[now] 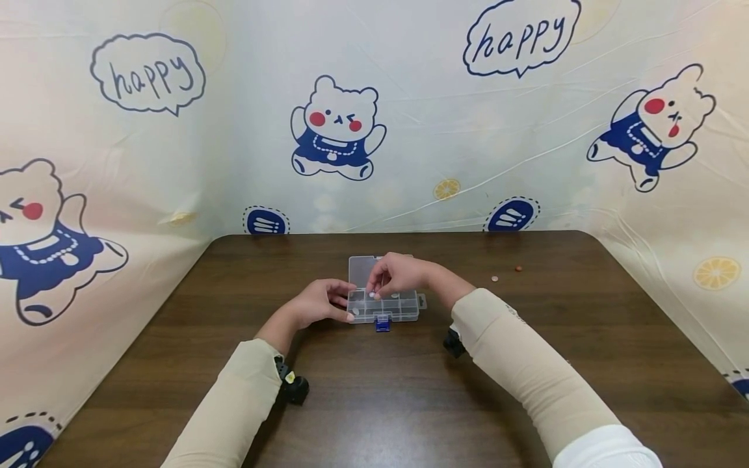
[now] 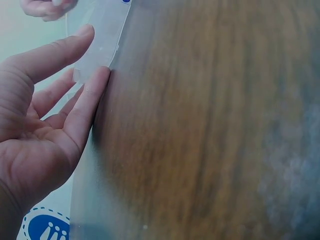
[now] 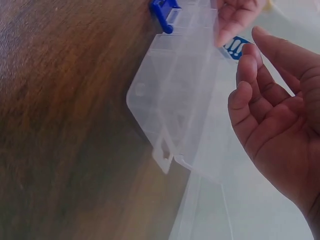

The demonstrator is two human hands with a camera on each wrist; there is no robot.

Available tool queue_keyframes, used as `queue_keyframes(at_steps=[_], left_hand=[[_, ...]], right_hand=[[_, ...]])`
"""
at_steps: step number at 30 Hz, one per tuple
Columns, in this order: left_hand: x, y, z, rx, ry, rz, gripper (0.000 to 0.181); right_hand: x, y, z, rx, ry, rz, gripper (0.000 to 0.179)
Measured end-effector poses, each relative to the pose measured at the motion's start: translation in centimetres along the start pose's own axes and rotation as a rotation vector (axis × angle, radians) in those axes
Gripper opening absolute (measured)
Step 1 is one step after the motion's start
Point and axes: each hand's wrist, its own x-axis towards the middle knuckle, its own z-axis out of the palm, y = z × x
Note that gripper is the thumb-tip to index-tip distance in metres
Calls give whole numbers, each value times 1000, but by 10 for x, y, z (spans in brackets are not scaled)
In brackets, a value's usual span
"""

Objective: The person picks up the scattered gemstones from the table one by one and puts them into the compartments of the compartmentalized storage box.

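Colourless box (image 3: 150, 90), blue latch (image 1: 382, 324)

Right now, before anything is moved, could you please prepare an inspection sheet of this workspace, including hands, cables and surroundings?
Surface: brown wood-grain table.
Job's things: clear compartment box, lid raised, blue latch toward the person.
Clutter: pale piece and reddish-brown piece, right of the box.
Hands: left hand touches the box's left end; right hand above the box, whitish bits by its fingertips, grip unclear.
Cables: nothing seen.
Surroundings: backdrop with bears and "happy" bubbles.
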Motion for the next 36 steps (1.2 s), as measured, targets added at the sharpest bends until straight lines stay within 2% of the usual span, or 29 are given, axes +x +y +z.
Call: queue_keyframes(at_steps=[5,14,25,36], left_hand=[[1,-1,1,-5,-2,4,66],[2,0,1,-15,-7,-1,66],[1,1,1,-15,-3,0,67],[1,0,1,11,14,-4,66]], right_hand=[[5,5,6,1,-19,16,9],[6,13,14,-14,-44,-8,11],[6,17,17,-15,3,-34,12],[-7,21,15,12,116,-60,17]])
